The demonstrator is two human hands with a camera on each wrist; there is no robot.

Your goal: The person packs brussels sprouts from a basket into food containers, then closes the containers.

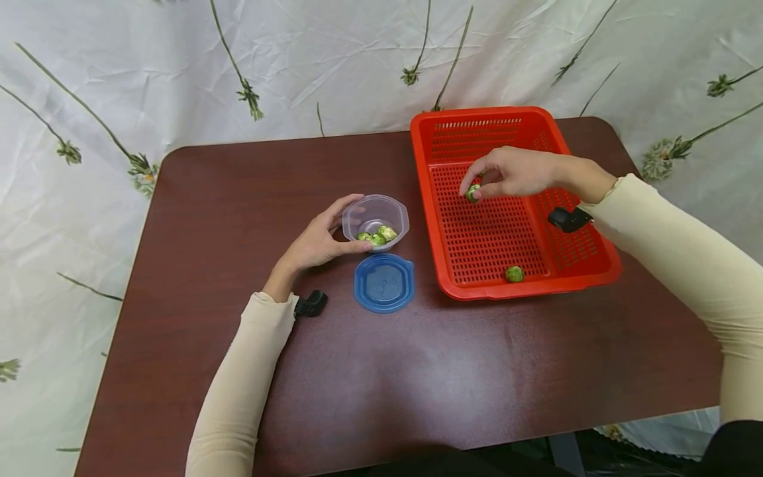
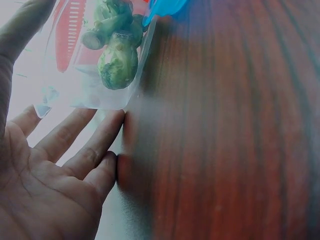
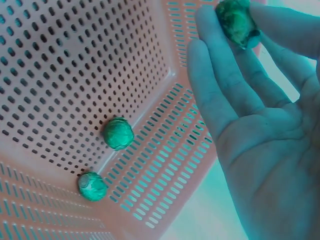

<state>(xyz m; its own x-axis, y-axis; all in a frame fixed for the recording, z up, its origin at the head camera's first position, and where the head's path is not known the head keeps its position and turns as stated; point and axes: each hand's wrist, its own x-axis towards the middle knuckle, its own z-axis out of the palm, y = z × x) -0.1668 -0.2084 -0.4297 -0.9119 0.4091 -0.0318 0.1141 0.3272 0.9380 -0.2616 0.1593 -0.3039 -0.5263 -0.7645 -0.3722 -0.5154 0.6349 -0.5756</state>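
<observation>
My right hand (image 1: 518,173) is over the red basket (image 1: 422,199) and pinches a Brussels sprout (image 3: 237,24) between thumb and fingers. Two more sprouts lie on the basket floor in the right wrist view, one (image 3: 118,133) by the side wall and another (image 3: 92,186) near the corner; the head view shows just one of these. On the table, a clear plastic container (image 1: 390,207) holds several Brussels sprouts (image 2: 118,65). My left hand (image 1: 318,238) grips its left side, thumb at the near side and fingers around the far side.
A blue lid (image 1: 384,283) lies flat on the brown table (image 1: 238,199), just in front of the container. The basket stands to the container's right, its rim rising above the table. A white flower-print cloth (image 1: 334,59) hangs behind the table.
</observation>
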